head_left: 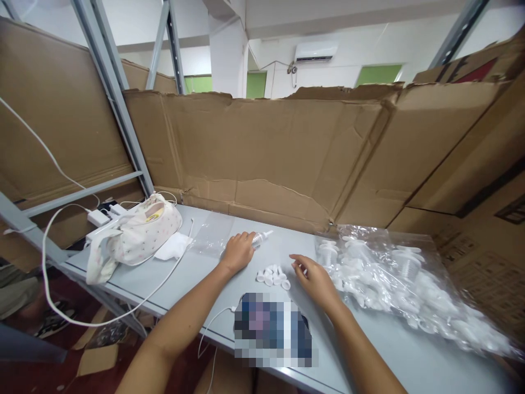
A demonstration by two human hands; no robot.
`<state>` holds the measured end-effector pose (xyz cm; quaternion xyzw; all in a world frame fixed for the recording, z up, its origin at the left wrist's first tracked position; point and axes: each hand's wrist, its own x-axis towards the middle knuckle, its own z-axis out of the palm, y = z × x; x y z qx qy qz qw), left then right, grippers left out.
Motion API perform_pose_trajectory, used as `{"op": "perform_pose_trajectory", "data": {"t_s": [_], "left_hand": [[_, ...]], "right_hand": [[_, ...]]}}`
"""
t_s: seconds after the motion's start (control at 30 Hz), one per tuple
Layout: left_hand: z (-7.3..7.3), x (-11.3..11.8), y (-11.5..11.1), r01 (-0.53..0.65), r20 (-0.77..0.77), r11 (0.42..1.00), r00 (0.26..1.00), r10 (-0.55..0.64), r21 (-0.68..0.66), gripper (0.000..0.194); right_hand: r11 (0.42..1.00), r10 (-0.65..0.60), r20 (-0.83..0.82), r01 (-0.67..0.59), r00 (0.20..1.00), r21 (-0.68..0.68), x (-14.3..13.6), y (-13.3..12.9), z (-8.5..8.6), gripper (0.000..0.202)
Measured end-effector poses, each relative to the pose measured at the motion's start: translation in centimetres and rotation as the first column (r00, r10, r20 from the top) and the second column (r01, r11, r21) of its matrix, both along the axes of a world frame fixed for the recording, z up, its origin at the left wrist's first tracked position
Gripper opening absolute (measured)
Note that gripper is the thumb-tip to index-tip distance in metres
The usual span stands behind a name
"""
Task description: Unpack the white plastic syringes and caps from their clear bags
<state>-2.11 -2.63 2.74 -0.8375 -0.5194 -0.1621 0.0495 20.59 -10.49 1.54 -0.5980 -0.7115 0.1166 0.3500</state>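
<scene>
My left hand point(238, 253) is closed around a small clear tube point(257, 240) with a narrow white tip, which sticks out past the fingers to the right. Most of the tube's body is hidden under the hand. On the grey tabletop between my hands lies a loose pile of small white ring-shaped caps point(271, 275). Just to the right of that pile is my right hand point(315, 278), its fingers slightly bent and apart with nothing visible in them. A flat clear plastic bag point(211, 234) lies to the left of my left hand.
Clear bags full of white plastic parts point(377, 279) cover the table's right side. A pixelated phone-like object point(270, 328) with a white cable lies at the front edge. A patterned cloth pouch point(141, 230) and a power strip point(98, 218) sit left. Cardboard point(262, 148) walls the back.
</scene>
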Motion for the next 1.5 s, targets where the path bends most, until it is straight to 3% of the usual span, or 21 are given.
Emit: {"op": "perform_pose_trajectory", "data": {"t_s": [0.1,0.27,0.43,0.53,0.63,0.77,0.83,0.87,0.97,1.07,1.17,1.37,1.5], "left_hand": [[0.2,0.0,-0.8,0.198,0.064,0.974,0.976,-0.206,0.113,0.046],[0.5,0.3,-2.1,0.421,0.004,0.838,0.893,-0.451,0.347,0.041],[0.2,0.5,-2.7,0.524,-0.144,0.7,0.838,-0.527,0.484,0.043],[0.1,0.6,-2.9,0.576,-0.178,0.649,0.799,-0.574,0.497,0.035],[-0.1,0.6,-3.1,0.539,-0.136,0.652,0.815,-0.563,0.533,0.027],[-0.7,0.8,-3.5,0.413,-0.043,0.672,0.868,-0.495,0.615,0.021],[-0.7,1.0,-3.9,0.351,0.024,0.717,0.889,-0.457,0.603,0.015],[-0.6,1.1,-4.1,0.322,0.063,0.742,0.896,-0.439,0.588,0.012],[0.2,1.4,-4.7,0.307,0.147,0.779,0.88,-0.451,0.547,0.013],[1.0,1.7,-4.9,0.414,0.144,0.794,0.842,-0.52,0.444,0.026],[1.0,2.0,-4.8,0.428,0.12,0.826,0.859,-0.498,0.366,0.029],[0.7,1.7,-4.5,0.391,0.043,0.827,0.895,-0.444,0.405,0.031],[0.6,1.6,-4.8,0.362,0.053,0.849,0.909,-0.412,0.385,0.04]], "right_hand": [[0.998,-0.021,-0.198,0.031,0.98,0.052,-0.2,0.1,0.0,0.044],[0.998,-0.047,-0.457,0.057,0.888,0.01,-0.2,0.2,0.3,0.05],[0.992,0.104,-0.335,-0.073,0.936,0.102,-0.6,-0.3,1.0,0.036],[0.981,0.194,-0.349,-0.173,0.917,0.091,-1.0,-0.6,1.0,0.04],[0.965,0.231,-0.53,-0.263,0.816,0.015,-1.5,-0.8,1.0,0.055],[0.856,0.27,-0.755,-0.508,0.598,-0.096,-2.3,-1.5,1.4,0.054],[0.836,0.248,-0.814,-0.54,0.525,-0.093,-2.6,-1.8,1.5,0.053],[0.853,0.226,-0.836,-0.515,0.5,-0.078,-2.7,-1.8,1.5,0.053],[0.935,0.155,-0.877,-0.354,0.454,-0.018,-2.5,-1.7,1.6,0.046],[0.972,0.129,-0.898,-0.234,0.421,0.03,-2.3,-1.3,1.9,0.04],[0.974,0.115,-0.917,-0.224,0.381,0.029,-2.5,-1.1,2.0,0.038],[0.952,0.147,-0.928,-0.305,0.343,0.038,-3.2,-1.3,1.8,0.043],[0.965,0.141,-0.925,-0.258,0.353,0.048,-3.1,-1.5,2.1,0.051]]}}
